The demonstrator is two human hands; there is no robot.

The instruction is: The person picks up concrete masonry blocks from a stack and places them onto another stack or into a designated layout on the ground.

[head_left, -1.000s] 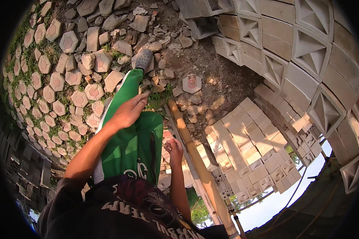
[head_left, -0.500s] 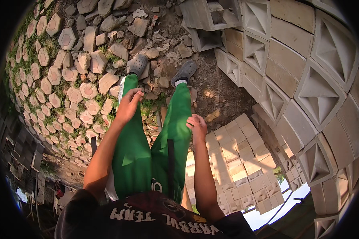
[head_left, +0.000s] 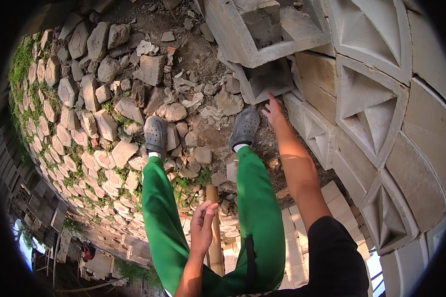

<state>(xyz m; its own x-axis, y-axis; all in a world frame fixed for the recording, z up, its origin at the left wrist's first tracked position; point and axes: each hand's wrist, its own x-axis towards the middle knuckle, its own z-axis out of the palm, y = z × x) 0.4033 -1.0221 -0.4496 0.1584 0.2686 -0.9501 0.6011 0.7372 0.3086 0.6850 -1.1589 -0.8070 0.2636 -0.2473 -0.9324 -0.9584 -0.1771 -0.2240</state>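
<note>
My right hand [head_left: 274, 108] is stretched forward, its index finger pointing at the lower edge of a grey hollow concrete block [head_left: 268, 79]. The fingertips are at or very near that edge; I cannot tell if they touch. The hand is open and holds nothing. Directly above that block, a larger hollow concrete block [head_left: 302, 39] juts out from the stack. My left hand [head_left: 201, 225] hangs between my legs, fingers loosely bent, with nothing visible in it. Behind it stands a pale pole [head_left: 214, 242].
Patterned concrete blocks [head_left: 374, 109] form a tall stack on my right. Broken stones and rubble [head_left: 151, 69] lie around my grey clogs [head_left: 245, 128]. Hexagonal paving stones [head_left: 104, 159] with grass between them spread to the left. More pale blocks [head_left: 295, 247] are stacked behind me.
My right hand has moved forward from beside my thigh to the hollow block. My left hand has come in between my legs. I have bent closer to the stack, and my feet have shifted.
</note>
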